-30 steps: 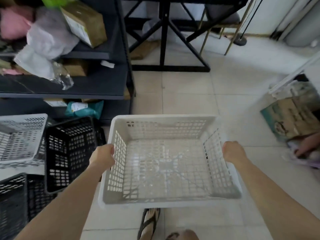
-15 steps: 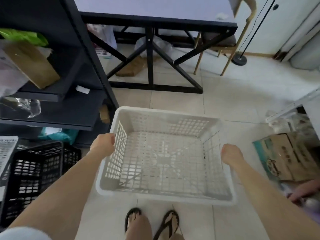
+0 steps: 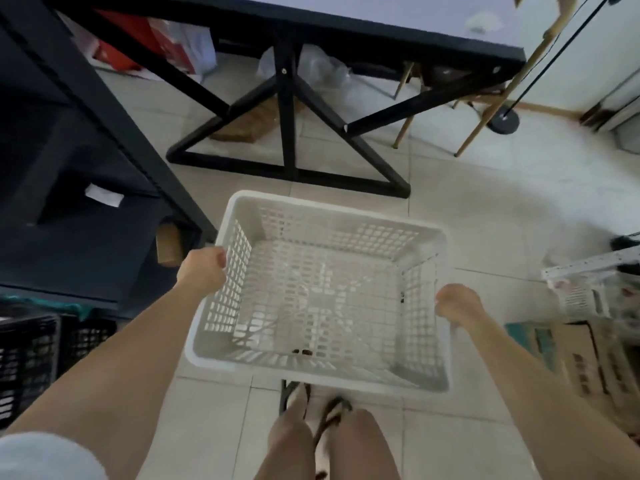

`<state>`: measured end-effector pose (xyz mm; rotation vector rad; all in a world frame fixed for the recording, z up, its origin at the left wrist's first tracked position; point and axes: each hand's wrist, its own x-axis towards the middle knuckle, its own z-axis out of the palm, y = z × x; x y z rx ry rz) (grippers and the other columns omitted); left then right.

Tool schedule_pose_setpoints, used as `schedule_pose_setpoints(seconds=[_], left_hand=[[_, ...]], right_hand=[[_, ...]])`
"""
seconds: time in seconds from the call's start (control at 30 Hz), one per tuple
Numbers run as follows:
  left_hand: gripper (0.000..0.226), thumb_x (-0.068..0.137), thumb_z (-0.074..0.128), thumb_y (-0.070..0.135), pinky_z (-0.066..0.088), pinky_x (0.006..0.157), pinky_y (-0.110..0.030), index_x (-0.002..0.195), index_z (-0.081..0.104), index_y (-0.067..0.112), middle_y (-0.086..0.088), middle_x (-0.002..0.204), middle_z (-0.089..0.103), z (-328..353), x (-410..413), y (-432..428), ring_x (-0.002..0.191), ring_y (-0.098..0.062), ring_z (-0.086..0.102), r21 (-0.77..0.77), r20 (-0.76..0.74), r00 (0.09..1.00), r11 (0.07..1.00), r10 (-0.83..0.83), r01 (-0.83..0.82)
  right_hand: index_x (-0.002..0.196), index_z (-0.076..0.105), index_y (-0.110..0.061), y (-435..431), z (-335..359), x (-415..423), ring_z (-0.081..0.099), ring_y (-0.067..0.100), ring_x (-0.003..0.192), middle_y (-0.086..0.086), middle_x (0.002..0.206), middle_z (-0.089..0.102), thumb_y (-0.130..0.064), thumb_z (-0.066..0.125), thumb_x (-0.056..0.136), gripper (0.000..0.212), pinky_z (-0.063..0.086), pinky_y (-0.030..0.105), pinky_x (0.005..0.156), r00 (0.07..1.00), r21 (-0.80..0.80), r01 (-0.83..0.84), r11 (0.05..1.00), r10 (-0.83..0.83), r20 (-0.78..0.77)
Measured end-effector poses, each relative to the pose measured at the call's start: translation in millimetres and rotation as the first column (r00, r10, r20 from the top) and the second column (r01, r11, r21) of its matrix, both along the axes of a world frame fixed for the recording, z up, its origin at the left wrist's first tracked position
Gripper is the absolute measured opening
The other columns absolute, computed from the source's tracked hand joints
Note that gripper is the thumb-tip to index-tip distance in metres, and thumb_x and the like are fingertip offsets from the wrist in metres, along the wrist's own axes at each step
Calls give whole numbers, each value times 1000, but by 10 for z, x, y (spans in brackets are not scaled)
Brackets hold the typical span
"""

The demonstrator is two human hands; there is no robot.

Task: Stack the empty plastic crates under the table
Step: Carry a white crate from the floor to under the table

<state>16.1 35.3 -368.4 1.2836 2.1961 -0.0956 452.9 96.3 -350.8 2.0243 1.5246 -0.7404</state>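
An empty white plastic crate [image 3: 322, 296] with perforated walls hangs in the air in front of me, above the tiled floor. My left hand [image 3: 202, 270] grips its left rim and my right hand [image 3: 457, 304] grips its right rim. Straight ahead stands the table [image 3: 346, 36] with a black frame and crossed legs, and its near foot bar lies just beyond the crate's far edge. Black crates [image 3: 31, 358] sit on the floor at the lower left.
A dark shelving unit [image 3: 79, 188] stands close on the left. Cardboard boxes [image 3: 588, 358] and a white perforated rack [image 3: 581, 292] crowd the right. Bags and a brown box lie under the table. Chair legs [image 3: 485, 126] and a lamp base [image 3: 504, 121] stand beyond its right end.
I have carried the white crate forward toward the table, which now fills the upper view. The black and white crates on the left have slid back out of sight.
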Motion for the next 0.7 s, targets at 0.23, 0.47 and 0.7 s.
schedule_pose_setpoints(seconds=[0.23, 0.47, 0.7], left_hand=[[22, 80, 52, -2, 50, 79, -36, 87, 52, 19, -12, 106, 63, -608, -43, 946, 94, -31, 59, -72, -16, 999, 997, 41, -42], [24, 81, 49, 0, 49, 70, -32, 97, 57, 15, -16, 105, 62, -1601, -206, 1688, 83, -28, 58, -75, 11, 998, 996, 56, -55], [28, 86, 45, -1, 52, 76, -34, 108, 60, 8, -16, 107, 63, -2699, -265, 2271, 91, -34, 62, -60, 31, 997, 996, 65, -63]], right_hand=[[113, 65, 1, 999, -661, -111, 58, 30, 115, 16, 122, 64, -5, 55, 83, 32, 47, 28, 92, 997, -11, 29, 1000, -30, -69], [116, 62, -4, 1817, -1561, -309, 58, 31, 112, 18, 122, 60, -6, 56, 83, 34, 48, 29, 87, 997, -62, 55, 997, -59, -54], [128, 51, -9, 2400, -2554, -402, 54, 31, 100, 18, 126, 48, 1, 58, 81, 49, 50, 34, 76, 991, -72, 117, 990, -121, -54]])
